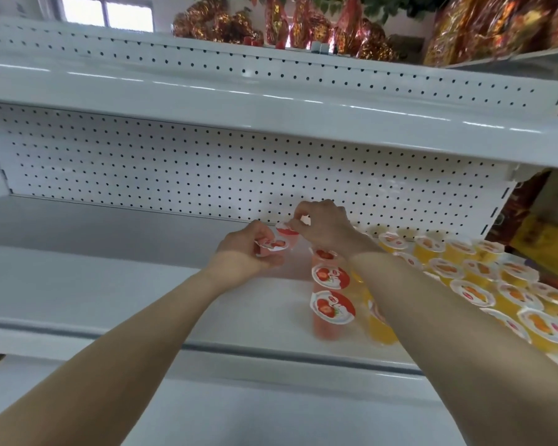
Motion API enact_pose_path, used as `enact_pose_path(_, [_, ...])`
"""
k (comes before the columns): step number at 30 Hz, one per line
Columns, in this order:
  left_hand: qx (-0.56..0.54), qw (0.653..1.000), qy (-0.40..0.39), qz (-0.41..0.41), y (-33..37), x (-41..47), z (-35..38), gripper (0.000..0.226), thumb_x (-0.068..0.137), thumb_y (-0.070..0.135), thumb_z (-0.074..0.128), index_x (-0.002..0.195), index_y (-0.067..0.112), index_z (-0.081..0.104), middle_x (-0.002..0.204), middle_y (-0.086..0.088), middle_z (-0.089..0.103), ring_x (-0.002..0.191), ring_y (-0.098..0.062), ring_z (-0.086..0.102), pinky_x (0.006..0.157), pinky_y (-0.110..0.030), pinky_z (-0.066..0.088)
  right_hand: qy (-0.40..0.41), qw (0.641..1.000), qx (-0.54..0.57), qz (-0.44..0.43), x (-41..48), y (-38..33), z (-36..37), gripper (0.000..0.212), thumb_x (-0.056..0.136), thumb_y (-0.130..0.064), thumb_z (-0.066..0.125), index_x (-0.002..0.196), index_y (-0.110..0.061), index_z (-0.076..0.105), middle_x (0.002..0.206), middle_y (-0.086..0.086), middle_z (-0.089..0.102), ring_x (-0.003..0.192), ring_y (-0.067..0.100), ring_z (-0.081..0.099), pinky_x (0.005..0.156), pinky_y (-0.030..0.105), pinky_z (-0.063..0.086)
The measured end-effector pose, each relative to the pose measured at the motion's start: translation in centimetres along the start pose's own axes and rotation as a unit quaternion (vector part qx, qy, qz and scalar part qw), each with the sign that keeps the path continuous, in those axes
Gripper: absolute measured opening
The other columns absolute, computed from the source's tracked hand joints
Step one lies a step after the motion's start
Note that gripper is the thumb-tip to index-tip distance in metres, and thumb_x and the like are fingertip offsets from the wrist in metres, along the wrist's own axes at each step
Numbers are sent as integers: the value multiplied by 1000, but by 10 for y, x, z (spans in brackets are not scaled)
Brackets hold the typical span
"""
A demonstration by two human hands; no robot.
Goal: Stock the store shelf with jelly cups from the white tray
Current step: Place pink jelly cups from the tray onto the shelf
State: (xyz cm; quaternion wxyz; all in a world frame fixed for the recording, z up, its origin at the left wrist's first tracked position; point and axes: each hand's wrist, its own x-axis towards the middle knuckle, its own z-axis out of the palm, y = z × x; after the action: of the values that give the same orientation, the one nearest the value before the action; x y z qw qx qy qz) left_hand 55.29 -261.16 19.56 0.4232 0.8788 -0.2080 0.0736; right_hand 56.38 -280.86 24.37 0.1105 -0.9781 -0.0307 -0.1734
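Left hand (248,252) grips strawberry cup (273,244), lid tilted toward camera; right hand (322,226) pinches second cup (287,231), seemingly upright.

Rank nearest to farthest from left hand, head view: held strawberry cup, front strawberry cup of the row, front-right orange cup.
1. Held strawberry cup, in the left hand.
2. Front strawberry cup, to its right, at the row's front.
3. Front-right orange cup, far right.

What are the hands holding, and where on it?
Left hand grips one strawberry cup by its side; right hand pinches a second cup by its lid edge.
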Motion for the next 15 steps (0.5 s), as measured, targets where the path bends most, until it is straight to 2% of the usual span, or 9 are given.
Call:
enact_pose_path(2, [6,1000,-3,12,4,0,7,42,65,49,82,92,35,53,88,20,65,72,4,58,65,-17,45,20,999,-23,-11,-5,7,-1,25,96,-45,49,106,-26,63,106,0,68,115,25,50,94,40,33])
enact_pose_path(4, [10,1000,-8,21,5,-2,14,44,63,52,81,90,33,51,84,13,66,74,-7,61,67,-25,48,23,999,-37,-17,-9,10,-2,26,97,-44,48,109,-26,63,109,1,68,115,25,51,95,40,35])
enact_pose_path(7, [22,999,0,40,6,-5,17,45,64,51,80,90,29,51,82,9,65,76,-16,60,68,-28,47,29,998,-52,-30,-15,12,-5,29,97,-45,47,113,-26,62,110,0,68,115,25,51,96,41,35])
enact_pose_path(11, [71,994,17,87,9,-12,11,49,62,61,66,97,29,56,102,7,62,96,-17,56,80,-32,48,49,996,-64,-47,-31,7,-13,31,98,-41,47,122,-24,59,119,2,67,122,26,48,99,41,32])
enact_pose_path(13, [92,990,36,98,12,-20,5,50,69,54,69,110,28,58,115,5,60,107,-19,54,88,-33,46,58,995,-70,-47,-44,4,-19,30,98,-38,48,123,-24,58,124,2,65,125,26,46,101,40,31])
enact_pose_path(15, [100,986,60,118,17,-28,-1,47,78,44,72,118,24,58,119,0,59,109,-23,54,89,-35,46,71,994,-73,-41,-59,1,-27,30,97,-37,50,123,-25,58,126,2,64,126,26,45,100,40,30])
